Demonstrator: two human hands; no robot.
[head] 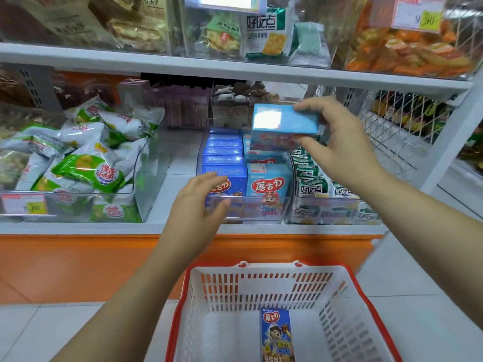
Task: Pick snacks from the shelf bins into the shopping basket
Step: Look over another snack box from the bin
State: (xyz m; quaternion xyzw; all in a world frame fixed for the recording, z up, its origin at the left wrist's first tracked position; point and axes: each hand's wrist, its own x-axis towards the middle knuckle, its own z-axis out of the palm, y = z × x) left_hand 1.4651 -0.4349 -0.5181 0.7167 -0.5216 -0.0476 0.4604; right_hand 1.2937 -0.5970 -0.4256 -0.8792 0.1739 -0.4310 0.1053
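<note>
Head view: my right hand (339, 142) pinches a light-blue box (285, 126) by its right end, thumb under, fingers over, above the bin's (248, 205) back-right corner; I should hold firm, clear the shelf's (78, 227) front edge, then lower it into the basket (261, 269); its long axis runs left to right, nearly level, free end pointing left; my left hand (198, 202) hovers at the bin's front-left corner, fingers loosely together, empty.

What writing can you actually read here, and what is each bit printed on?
"好吃点": cracker pack, upper shelf.
"蘑古力": light blue box on the shelf; dark blue box in basket.
"90": upper price tag.
"80": lower price tag.
Blurred: green packets, held box.
</note>
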